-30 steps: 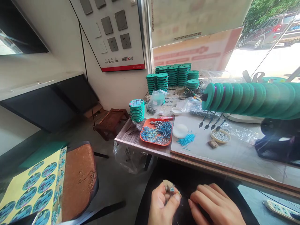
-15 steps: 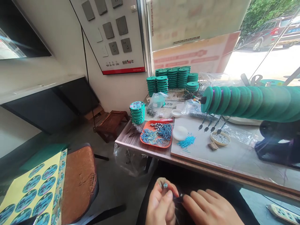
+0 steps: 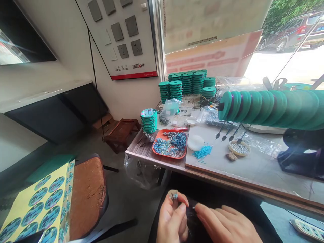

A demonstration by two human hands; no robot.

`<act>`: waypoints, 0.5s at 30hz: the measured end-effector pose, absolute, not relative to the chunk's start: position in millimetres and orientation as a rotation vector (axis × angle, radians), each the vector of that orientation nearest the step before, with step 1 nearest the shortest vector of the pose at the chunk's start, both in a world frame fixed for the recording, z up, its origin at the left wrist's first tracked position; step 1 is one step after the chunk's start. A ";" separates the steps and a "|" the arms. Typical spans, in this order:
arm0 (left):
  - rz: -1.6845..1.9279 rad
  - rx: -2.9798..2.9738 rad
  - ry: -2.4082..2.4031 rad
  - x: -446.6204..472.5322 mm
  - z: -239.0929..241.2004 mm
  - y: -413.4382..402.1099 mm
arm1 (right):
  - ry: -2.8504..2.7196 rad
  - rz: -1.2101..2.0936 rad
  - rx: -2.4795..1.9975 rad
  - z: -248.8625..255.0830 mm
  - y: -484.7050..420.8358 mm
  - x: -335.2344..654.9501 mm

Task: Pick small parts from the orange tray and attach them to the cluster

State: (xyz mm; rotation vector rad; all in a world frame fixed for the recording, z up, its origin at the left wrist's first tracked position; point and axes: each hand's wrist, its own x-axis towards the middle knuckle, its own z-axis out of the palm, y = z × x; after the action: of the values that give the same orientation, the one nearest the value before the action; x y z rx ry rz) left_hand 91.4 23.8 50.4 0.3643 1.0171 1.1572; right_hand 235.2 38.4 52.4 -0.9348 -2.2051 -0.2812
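Note:
My left hand [image 3: 173,219] is closed above my dark-clothed lap, thumb pressed against the curled index finger. A small blue-and-silver piece [image 3: 174,196] shows at the bend of that index finger; its kind is too small to tell. Just to the right, my right hand [image 3: 225,222] has thumb and index finger pinched together, the other fingers folded alongside. From its fingertips pokes a tiny pale tip [image 3: 193,208]. A narrow gap separates the two hands. Faint thin strands seem to show below them, too blurred to name.
On the table, an orange tray [image 3: 153,151] holds small blue and grey parts. Right of it lie blue slim pieces [image 3: 202,152] and a bowl [image 3: 249,152] of grey bits. Green spools [image 3: 187,83] stand behind; a row of spools [image 3: 265,109] overhangs the right. A chair [image 3: 87,195] stands left.
My hands have moved slightly apart. The dark small thing between them is no longer seen there, and a pale tip now shows at my right fingertips. The view has shifted slightly.

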 end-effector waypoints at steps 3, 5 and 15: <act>1.207 0.327 0.977 91.4 55.3 26.8 | -2.150 -0.225 -0.949 44.9 36.9 235.4; 1.185 0.320 0.957 92.3 57.3 27.6 | -2.111 -0.200 -0.969 37.8 35.1 233.8; 1.097 0.358 0.935 93.4 58.6 25.4 | -2.224 -0.232 -0.901 40.8 38.7 227.3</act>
State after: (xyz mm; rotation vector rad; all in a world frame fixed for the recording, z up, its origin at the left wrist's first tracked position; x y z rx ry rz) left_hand 93.4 25.4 58.6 0.3576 0.9348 1.0966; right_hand 227.3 38.7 40.8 -0.9013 -2.2242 -0.2321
